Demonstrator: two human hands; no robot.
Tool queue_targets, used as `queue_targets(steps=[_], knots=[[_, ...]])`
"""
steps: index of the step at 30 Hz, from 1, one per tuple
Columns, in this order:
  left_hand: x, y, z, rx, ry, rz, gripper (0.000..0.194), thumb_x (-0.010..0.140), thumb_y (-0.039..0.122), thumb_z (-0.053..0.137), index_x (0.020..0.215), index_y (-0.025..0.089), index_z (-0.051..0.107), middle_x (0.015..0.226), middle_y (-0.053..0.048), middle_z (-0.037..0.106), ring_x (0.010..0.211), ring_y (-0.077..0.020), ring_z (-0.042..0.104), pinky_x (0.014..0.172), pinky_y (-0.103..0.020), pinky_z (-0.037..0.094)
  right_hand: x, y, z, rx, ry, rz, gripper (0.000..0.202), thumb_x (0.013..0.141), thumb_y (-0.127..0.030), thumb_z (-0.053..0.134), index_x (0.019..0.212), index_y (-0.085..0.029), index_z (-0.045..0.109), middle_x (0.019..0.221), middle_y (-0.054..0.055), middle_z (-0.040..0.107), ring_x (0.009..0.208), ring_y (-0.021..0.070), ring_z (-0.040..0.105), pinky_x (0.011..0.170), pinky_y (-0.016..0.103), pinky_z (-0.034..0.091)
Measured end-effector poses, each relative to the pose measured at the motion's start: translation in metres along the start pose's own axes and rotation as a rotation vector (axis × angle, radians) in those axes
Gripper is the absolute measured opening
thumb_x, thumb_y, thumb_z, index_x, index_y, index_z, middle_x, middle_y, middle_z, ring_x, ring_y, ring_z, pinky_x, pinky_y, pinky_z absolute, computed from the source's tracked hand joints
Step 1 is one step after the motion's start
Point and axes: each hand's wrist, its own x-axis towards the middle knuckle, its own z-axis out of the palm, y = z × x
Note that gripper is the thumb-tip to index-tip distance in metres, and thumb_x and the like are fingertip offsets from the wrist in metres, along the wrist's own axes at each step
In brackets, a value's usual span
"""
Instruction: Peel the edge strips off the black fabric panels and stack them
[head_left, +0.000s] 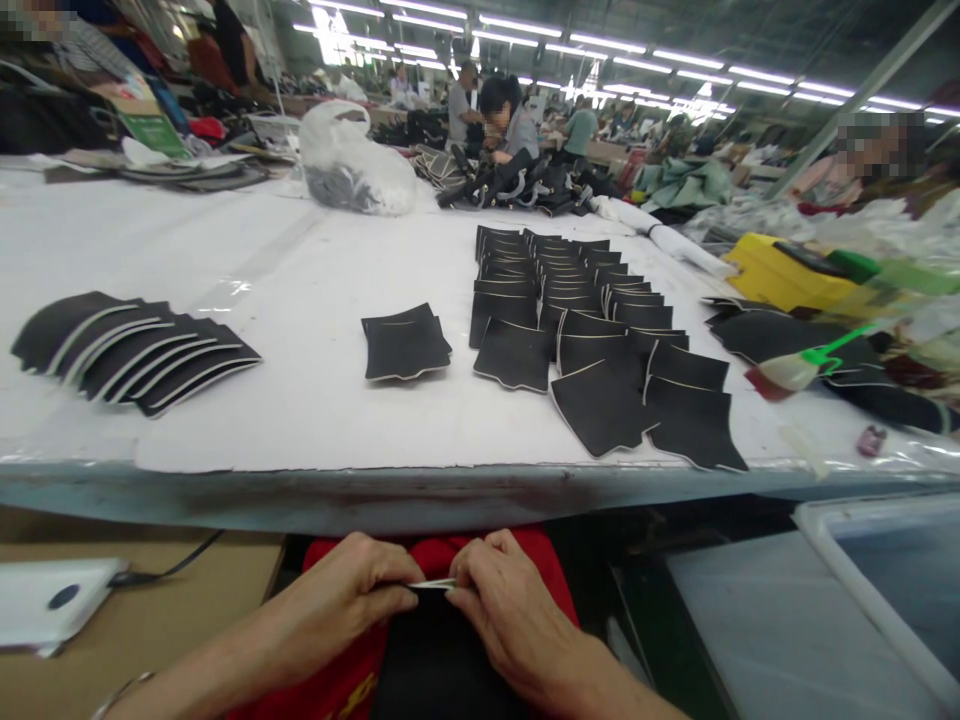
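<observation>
Low in the view, in front of the table edge, my left hand [366, 584] and my right hand [501, 592] pinch the pale top edge of a black leather-like piece [442, 660]. It hangs down over red cloth on my lap. Both thumbs and fingers are closed on that edge, a short gap apart. Beyond my hands, two overlapping black pieces [407, 345] lie on the white table [315, 420]. Rows of overlapping black pieces [577, 290] cover the table's right middle. Curved black pieces [135, 350] with light edges are fanned out at the left.
A white plastic bag [352, 160] stands at the back. At the right are a yellow container [787, 275], a brush with a green handle [802, 365] and a small pinkish object [871, 441]. A plastic bin [832, 560] sits below right, a white device [60, 600] below left. People work behind.
</observation>
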Motion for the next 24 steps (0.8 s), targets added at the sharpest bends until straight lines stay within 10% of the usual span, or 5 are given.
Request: queue_targets(steps=[14, 24], knots=[[0.003, 0.006, 0.002, -0.137, -0.013, 0.028, 0.03, 0.073, 0.008, 0.047, 0.083, 0.018, 0.074, 0.078, 0.002, 0.069, 0.074, -0.0148, 0.058, 0.068, -0.019, 0.039, 0.003, -0.003, 0.0, -0.038, 0.054, -0.074, 0.017, 0.093, -0.014, 0.051, 0.079, -0.02, 0.045, 0.076, -0.001, 0.055, 0.071, 0.0153, 0.046, 0.067, 0.028, 0.036], [0.011, 0.007, 0.01, -0.104, -0.013, 0.105, 0.025, 0.092, 0.028, 0.05, 0.086, 0.02, 0.072, 0.082, 0.0, 0.065, 0.08, -0.0162, 0.058, 0.072, -0.022, 0.039, -0.002, -0.007, -0.021, 0.048, -0.002, 0.019, 0.02, 0.088, -0.016, 0.066, 0.101, -0.021, 0.052, 0.095, -0.002, 0.063, 0.086, 0.0132, 0.054, 0.08, 0.025, 0.041]])
